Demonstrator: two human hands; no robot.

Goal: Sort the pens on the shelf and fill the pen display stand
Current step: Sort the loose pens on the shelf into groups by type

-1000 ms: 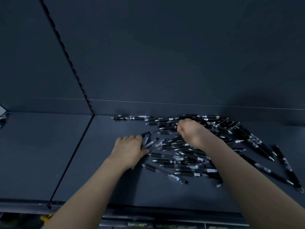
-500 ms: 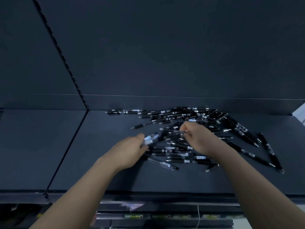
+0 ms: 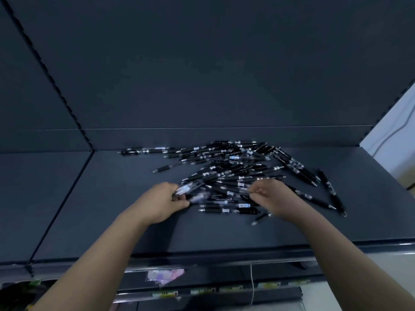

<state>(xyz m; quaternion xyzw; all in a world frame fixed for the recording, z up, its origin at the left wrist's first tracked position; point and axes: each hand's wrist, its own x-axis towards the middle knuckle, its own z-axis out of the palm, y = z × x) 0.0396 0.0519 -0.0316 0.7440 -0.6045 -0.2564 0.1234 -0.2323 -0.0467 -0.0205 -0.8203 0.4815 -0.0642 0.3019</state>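
A heap of pens point(image 3: 229, 173) lies on the shelf point(image 3: 134, 209), toward the rear and close to the back panel point(image 3: 202, 75). The left hand point(image 3: 161, 203) holds a few pens point(image 3: 190, 187) at the heap's near left edge; the right hand point(image 3: 271, 196) sits at its near right edge. A lone pen point(image 3: 164, 169) lies apart on the heap's left, stray pens point(image 3: 330, 189) on its right. Below the front lip, a packet point(image 3: 166, 273) lies on a lower shelf point(image 3: 224, 277)

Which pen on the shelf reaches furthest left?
The black pen lying against the back wall, sticking out left beyond the pile; every other pen ends further right.
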